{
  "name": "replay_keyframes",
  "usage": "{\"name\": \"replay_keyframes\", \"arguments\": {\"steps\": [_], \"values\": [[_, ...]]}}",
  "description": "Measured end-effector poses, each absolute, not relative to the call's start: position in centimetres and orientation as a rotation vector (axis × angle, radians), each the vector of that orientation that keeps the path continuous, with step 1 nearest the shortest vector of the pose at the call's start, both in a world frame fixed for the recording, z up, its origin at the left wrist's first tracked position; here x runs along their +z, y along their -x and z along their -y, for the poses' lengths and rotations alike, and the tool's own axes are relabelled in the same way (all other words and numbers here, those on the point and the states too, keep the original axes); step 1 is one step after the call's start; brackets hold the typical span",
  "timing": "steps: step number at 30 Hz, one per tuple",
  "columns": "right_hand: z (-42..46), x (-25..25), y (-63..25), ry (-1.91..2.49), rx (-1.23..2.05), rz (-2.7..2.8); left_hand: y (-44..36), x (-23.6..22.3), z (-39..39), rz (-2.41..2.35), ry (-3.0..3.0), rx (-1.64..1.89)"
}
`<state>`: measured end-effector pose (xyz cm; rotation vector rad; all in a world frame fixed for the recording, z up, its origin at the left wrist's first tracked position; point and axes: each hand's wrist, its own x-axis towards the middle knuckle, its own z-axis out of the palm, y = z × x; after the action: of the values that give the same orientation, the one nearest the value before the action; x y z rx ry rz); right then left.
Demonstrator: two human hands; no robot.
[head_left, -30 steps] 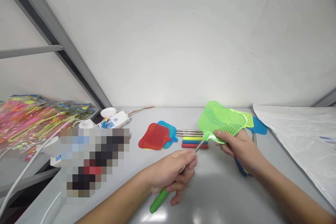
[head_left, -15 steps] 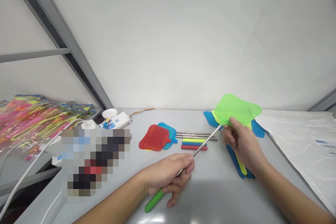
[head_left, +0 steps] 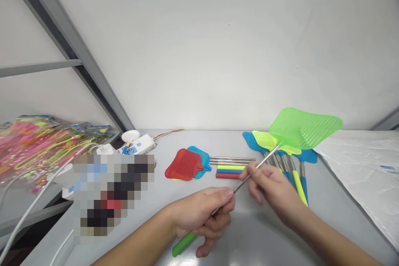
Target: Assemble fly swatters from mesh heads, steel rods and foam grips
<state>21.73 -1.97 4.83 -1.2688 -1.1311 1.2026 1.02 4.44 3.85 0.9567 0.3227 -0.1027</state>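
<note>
A green fly swatter with a perforated head, thin metal rod and green handle slants up to the right above the table. My left hand is closed round the lower part of its rod, with the handle end sticking out below. Higher up the same rod, my right hand pinches it between thumb and fingers. The swatter's head is slightly blurred. Beyond my right hand lie several assembled swatters, with a yellow head, a blue head and a yellow handle showing.
Loose swatter heads lie mid-table, a red head over a blue head. Beside them are metal rods and a red handle tube. A power strip, packaged goods and a white plastic sheet flank the table.
My right hand has slid down the rod from the swatter's head towards my left hand. The green head has swung up and to the right, uncovering the swatters behind.
</note>
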Motion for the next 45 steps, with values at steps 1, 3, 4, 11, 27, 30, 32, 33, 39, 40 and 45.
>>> {"name": "replay_keyframes", "arguments": {"steps": [1,3,4,11,27,30,32,33,39,40,45], "values": [[1.8,5.0,-22.5,1.263,1.154,1.069,-0.9,3.9,-4.5,-0.332,-0.965,-0.103],[1.3,5.4,-24.2,1.224,1.074,0.937,-0.9,3.8,-4.6,-0.352,-0.986,-0.108],[1.1,5.7,-24.9,1.204,1.049,0.889,-0.8,3.8,-4.6,-0.357,-0.995,-0.114],[0.7,6.9,-27.6,1.133,0.911,0.850,-0.7,4.2,-4.7,-0.361,-1.005,-0.131],[2.5,2.9,-18.7,1.062,1.419,1.183,-0.8,3.6,-4.3,-0.360,-1.010,-0.099],[2.5,3.3,-19.0,1.075,1.387,1.193,-0.8,3.6,-4.4,-0.367,-1.002,-0.088],[2.5,3.8,-19.5,1.094,1.359,1.202,-0.9,3.7,-4.4,-0.352,-0.998,-0.093],[2.4,4.1,-19.8,1.107,1.346,1.209,-0.9,3.8,-4.5,-0.346,-0.999,-0.096],[1.8,5.1,-23.0,1.201,1.102,1.064,-0.7,4.1,-4.8,-0.361,-1.014,-0.112],[1.6,5.3,-23.7,1.201,1.065,1.016,-0.6,4.1,-4.9,-0.364,-1.020,-0.116],[0.9,6.5,-26.6,1.156,0.978,0.879,-0.5,3.9,-5.2,-0.373,-1.031,-0.143]]}}
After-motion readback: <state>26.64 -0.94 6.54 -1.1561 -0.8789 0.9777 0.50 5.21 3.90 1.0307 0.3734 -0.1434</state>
